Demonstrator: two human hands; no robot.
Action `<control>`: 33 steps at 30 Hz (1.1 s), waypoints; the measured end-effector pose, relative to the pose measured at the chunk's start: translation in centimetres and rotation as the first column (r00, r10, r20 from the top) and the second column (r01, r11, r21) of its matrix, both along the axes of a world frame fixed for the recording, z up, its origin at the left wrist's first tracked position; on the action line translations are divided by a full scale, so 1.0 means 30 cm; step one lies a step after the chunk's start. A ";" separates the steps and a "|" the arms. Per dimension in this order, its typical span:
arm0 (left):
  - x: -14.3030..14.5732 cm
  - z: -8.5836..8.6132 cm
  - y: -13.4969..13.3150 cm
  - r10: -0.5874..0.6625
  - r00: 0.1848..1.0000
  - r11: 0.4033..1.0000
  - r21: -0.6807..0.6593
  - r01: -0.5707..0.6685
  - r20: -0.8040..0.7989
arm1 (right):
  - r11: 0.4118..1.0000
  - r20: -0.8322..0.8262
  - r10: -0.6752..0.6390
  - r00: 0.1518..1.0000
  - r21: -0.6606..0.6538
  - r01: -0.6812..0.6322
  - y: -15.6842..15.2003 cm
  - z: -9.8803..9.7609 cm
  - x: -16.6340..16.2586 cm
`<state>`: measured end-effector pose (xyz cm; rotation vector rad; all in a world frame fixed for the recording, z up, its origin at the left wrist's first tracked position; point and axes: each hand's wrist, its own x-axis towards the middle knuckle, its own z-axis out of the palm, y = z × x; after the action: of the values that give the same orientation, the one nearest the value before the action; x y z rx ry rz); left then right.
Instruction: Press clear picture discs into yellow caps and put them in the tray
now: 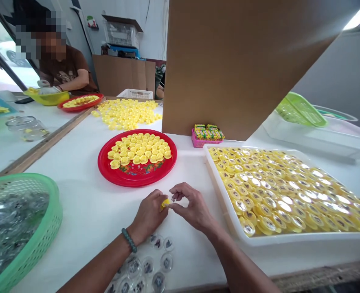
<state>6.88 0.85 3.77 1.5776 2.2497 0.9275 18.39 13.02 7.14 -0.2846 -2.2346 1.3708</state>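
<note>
Seemingly finished, clear-topped yellow pieces [277,193] crowd a white tray [290,239]; bare pieces [140,148] remain on a red plate [165,169], the left hand [151,213] pinching a yellow piece [165,203], right hand [192,205] half-curled, hold unclear.

The caps [140,149] are yellow; the plate [104,165] is red with a green, orange and blue floral print. The clear discs [167,262] bear dark grey figures. Yellow cases [261,183] with dark prints fill a white tray [290,239]. The bracelet [128,240] is grey-green, the left basket [57,203] mint, the small basket [203,143] pink, the board [222,69] brown.
</note>
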 end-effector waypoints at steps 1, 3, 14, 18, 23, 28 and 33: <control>-0.006 0.001 -0.002 0.000 1.000 1.000 0.002 0.000 0.015 | 0.997 0.000 -0.021 1.000 0.077 0.021 0.000 -0.005 0.000; -0.025 0.018 -0.014 0.038 0.996 0.999 0.008 -0.039 0.079 | 0.986 0.000 -0.041 0.999 0.160 0.040 -0.001 -0.014 -0.001; -0.019 0.100 -0.012 0.140 0.611 0.963 0.038 -0.268 0.779 | 0.963 -0.008 0.001 1.000 0.271 0.001 -0.021 -0.044 -0.005; -0.024 0.065 -0.008 0.109 0.565 0.943 0.095 -0.319 0.818 | 0.963 -0.005 -0.029 1.000 0.269 0.029 -0.013 -0.049 -0.012; -0.029 0.047 -0.010 0.085 0.521 0.940 0.105 -0.324 0.849 | 0.957 -0.034 -0.046 0.998 0.285 0.054 -0.013 -0.061 -0.030; -0.046 0.057 -0.001 0.057 0.503 0.954 0.101 -0.282 0.863 | 0.911 -0.061 -0.061 0.996 0.405 0.080 -0.007 -0.069 -0.042; -0.106 0.046 -0.025 0.145 0.816 0.972 0.074 -0.224 0.560 | 0.914 0.118 -0.156 0.981 0.393 0.098 0.023 -0.066 -0.025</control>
<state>3.71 0.09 5.15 0.9590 1.9637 1.4065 17.65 13.69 5.15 -0.3941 -2.4980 0.8388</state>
